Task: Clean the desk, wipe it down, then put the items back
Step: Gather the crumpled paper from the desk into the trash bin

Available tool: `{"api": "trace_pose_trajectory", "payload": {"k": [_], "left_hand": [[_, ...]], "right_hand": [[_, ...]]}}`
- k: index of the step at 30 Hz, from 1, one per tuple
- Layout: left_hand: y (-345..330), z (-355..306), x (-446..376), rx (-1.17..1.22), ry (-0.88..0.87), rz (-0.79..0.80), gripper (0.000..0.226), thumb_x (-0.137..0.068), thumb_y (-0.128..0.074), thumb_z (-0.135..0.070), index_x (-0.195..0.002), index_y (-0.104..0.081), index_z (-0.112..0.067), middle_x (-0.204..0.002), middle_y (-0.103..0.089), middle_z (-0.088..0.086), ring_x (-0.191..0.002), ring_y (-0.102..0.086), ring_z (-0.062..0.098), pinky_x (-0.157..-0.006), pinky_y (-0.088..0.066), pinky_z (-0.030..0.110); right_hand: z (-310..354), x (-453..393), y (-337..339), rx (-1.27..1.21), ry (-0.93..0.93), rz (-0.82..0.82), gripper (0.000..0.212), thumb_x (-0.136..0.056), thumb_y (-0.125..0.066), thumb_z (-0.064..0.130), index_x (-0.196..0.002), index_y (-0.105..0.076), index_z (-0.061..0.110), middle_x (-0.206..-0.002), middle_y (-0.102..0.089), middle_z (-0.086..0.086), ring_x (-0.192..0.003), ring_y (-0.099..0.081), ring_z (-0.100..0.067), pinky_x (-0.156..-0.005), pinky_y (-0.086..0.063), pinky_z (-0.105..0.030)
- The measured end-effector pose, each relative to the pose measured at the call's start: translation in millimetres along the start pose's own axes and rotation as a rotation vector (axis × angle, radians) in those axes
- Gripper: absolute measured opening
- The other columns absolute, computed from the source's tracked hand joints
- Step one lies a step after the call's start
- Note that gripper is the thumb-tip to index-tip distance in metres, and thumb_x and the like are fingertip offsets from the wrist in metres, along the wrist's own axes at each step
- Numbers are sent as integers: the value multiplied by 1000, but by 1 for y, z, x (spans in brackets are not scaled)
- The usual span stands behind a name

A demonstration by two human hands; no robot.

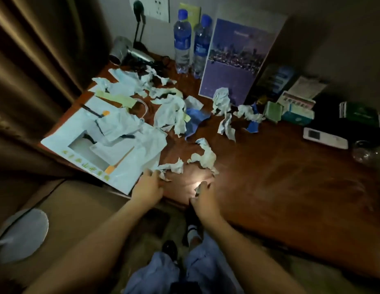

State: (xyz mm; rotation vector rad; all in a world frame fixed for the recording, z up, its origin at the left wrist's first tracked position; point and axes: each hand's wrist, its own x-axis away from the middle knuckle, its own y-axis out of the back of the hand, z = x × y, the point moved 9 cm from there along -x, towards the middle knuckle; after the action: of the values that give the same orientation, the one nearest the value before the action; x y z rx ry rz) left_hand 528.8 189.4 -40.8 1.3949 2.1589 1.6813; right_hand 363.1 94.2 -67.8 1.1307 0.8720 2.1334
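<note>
Wooden desk (269,166) strewn with crumpled paper (170,111); left hand (147,188) open, right hand (202,198) pinching scrap (198,188).

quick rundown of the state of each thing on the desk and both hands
two blue-capped clear water bottles: upright, capped
purple cityscape poster board: leaning on wall
silver hair dryer: lying on its side
crumpled white paper scraps: scattered
white cut-out cardboard sheet: flat, overhanging the desk edge
left hand: fingers touching a scrap
right hand: pinching a small scrap
</note>
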Motion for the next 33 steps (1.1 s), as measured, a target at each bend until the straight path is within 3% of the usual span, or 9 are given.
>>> {"api": "trace_pose_trajectory", "payload": {"k": [7, 12, 17, 20, 25, 29, 33], "left_hand": [[13, -9, -31, 56, 57, -23, 57, -86, -61, -24, -137, -37, -19, -136, -31, 12, -112, -52, 33, -93, -48, 43], [3, -25, -45, -24, 44, 40, 52, -87, -59, -33, -134, -43, -19, -132, -41, 11, -113, -51, 28, -91, -44, 34], [-11, -41, -55, 141, 77, 73, 47, -88, -59, -40, -127, -53, -15, -132, -52, 9, -119, -50, 26, -100, -41, 35], [-13, -44, -59, 117, 115, 49, 30, -91, -58, -30, -114, -57, -10, -111, -57, 5, -108, -55, 23, -94, -44, 31], [-18, -36, -64, 182, 154, 54, 19, -88, -60, -11, -103, -49, -14, -123, -48, 12, -96, -53, 21, -82, -45, 26], [-12, -41, -66, 183, 140, -2, 32, -95, -46, -6, -126, -48, -9, -134, -44, 13, -117, -51, 27, -97, -43, 32], [-5, -48, -66, 168, 118, -23, 26, -98, -41, -8, -119, -56, -4, -117, -61, 12, -106, -59, 26, -92, -48, 31]], "right_hand": [[10, -23, 5, 139, 157, 124, 37, -94, -51, 16, -129, -41, 9, -144, -26, -13, -118, -48, -28, -95, -41, -31], [4, -35, 17, 262, 219, 131, 40, -97, -46, 25, -133, -39, 10, -144, -31, -9, -117, -50, -24, -91, -42, -31], [-7, -49, 32, 279, 275, 114, 40, -95, -49, 31, -130, -42, 14, -135, -42, -5, -113, -52, -21, -87, -43, -28], [-13, -59, 43, 329, 282, 72, 34, -97, -44, 29, -126, -48, 11, -131, -45, -6, -110, -53, -20, -85, -42, -25], [-24, -61, 48, 211, 302, 72, 33, -97, -48, 28, -126, -47, 12, -136, -36, -5, -113, -50, -18, -89, -40, -22], [-28, -58, 53, 161, 333, 19, 25, -97, -49, 24, -119, -52, 13, -134, -39, -4, -116, -47, -18, -85, -35, -18], [-20, -54, 70, 223, 386, -148, 24, -97, -47, 29, -107, -62, 13, -124, -53, -3, -116, -44, -25, -93, -34, -33]]}}
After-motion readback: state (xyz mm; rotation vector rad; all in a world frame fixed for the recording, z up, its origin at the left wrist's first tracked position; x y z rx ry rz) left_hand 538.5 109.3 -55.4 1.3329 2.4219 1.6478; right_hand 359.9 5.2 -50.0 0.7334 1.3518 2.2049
